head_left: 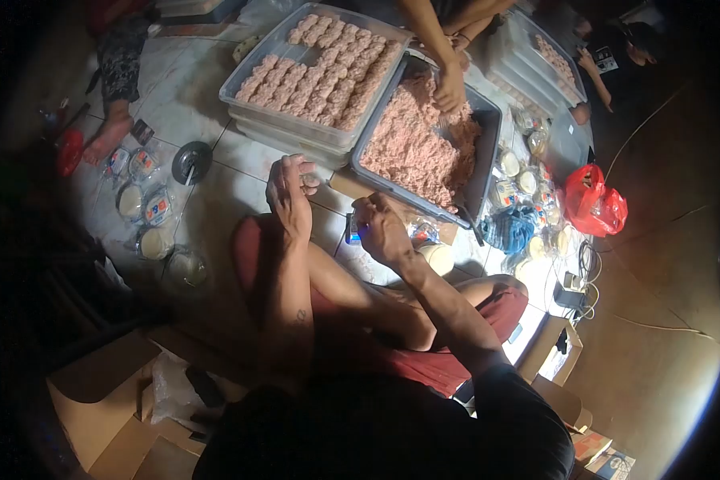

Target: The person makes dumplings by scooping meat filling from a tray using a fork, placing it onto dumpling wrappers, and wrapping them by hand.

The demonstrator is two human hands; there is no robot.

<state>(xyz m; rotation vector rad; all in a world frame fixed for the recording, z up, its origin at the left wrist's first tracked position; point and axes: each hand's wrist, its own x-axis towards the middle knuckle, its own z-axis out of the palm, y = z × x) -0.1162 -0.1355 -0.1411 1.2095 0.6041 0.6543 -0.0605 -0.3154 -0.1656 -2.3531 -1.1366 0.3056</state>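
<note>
My left hand (292, 192) is raised above my crossed legs, with its fingers loosely bent and apart and nothing seen in it. My right hand (382, 232) is closed, its back turned to me, so what it may hold is hidden. Beside its fingers shows a small blue object (352, 229), partly covered. Just beyond my hands stands a grey tub (492, 152) of pink minced-meat-like mixture (400, 136). Left of it, a clear plastic box (230, 90) holds rows of pink portions (320, 76). Another person's hand (450, 92) reaches into the mixture.
Packaged round items lie at left (156, 208) and right (528, 180). Nearby are a black round lid (192, 163), a blue cloth (508, 230), a red plastic bag (596, 204) and cables (590, 268). Stacked boxes (528, 68) stand far right. Open cardboard boxes (96, 400) flank me.
</note>
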